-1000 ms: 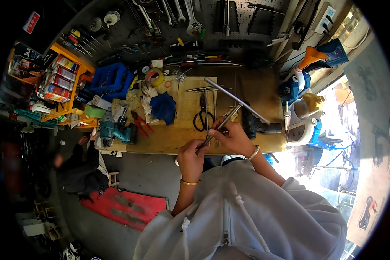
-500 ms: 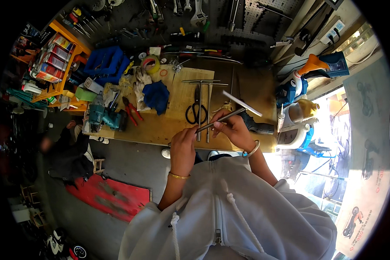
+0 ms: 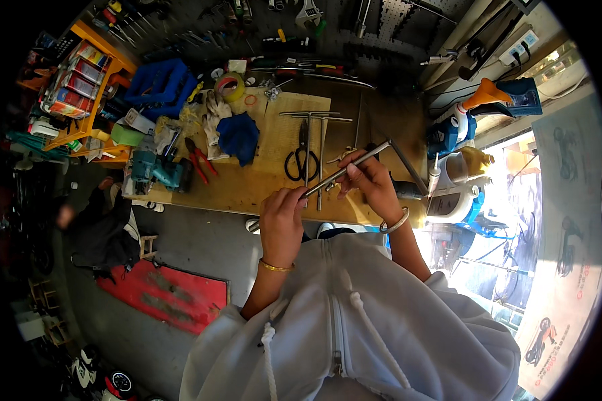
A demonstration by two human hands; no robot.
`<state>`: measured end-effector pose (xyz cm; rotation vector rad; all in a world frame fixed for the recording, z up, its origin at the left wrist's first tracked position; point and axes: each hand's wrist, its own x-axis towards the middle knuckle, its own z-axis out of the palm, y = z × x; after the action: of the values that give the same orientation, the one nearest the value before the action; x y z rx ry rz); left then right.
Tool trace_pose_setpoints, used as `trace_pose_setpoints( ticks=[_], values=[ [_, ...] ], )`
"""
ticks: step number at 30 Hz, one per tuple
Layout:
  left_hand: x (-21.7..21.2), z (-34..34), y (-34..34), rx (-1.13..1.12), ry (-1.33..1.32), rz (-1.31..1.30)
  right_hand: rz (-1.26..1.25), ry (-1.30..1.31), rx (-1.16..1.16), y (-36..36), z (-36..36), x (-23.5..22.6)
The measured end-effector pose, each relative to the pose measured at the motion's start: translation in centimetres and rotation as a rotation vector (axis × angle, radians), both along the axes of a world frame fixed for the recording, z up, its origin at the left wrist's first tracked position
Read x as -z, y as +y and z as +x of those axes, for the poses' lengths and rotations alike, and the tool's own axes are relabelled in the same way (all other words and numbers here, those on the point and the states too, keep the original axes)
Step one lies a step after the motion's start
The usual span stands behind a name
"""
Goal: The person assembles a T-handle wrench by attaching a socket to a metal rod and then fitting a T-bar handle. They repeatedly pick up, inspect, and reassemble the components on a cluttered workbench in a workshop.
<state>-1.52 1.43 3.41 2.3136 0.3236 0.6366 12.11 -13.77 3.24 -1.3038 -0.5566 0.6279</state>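
At the workbench [image 3: 237, 192], left hand [image 3: 281, 219] and right hand [image 3: 372, 188] clasp a T-handle wrench [image 3: 328, 181], apparently mid-turn, crossbar [image 3: 409, 166] swung right.

Held T-handle bar [image 3: 328, 182]: silver-grey metal. Desk [image 3: 234, 198]: yellowish brown; board on it [image 3: 284, 127] paler tan. Cloth [image 3: 238, 137]: strong blue. Gloves [image 3: 214, 117]: off-white, soiled. Tape roll [image 3: 230, 87]: yellow. Pliers [image 3: 197, 162]: red handles. Scissors [image 3: 302, 148]: black handles. Crate [image 3: 157, 87]: blue. Power tool [image 3: 157, 172]: teal. Funnel [image 3: 487, 95]: orange. Shelf [image 3: 100, 97]: orange-yellow. Bracelets: one gold [image 3: 276, 266], one silver [image 3: 396, 224]. Hooded top [image 3: 421, 321]: plain light grey, white cords [image 3: 374, 327]. Mat [image 3: 201, 294]: red, dark grey smudges. Floor [image 3: 180, 234]: grey. Pegboard [image 3: 394, 47]: dotted with holes; poorly lit, seemingly black.
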Motion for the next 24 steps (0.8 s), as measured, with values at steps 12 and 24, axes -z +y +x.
trace_pose_setpoints(
  ticks=[12,24],
  values=[
    [-0.2,0.0,-0.4,-0.05,-0.051,-0.08,0.029,0.072,0.002,-0.6,-0.4,-0.9],
    [0.1,0.1,-0.3,-0.035,-0.073,-0.054,0.037,0.092,-0.003,-1.0,-0.2,-0.8]
  ],
)
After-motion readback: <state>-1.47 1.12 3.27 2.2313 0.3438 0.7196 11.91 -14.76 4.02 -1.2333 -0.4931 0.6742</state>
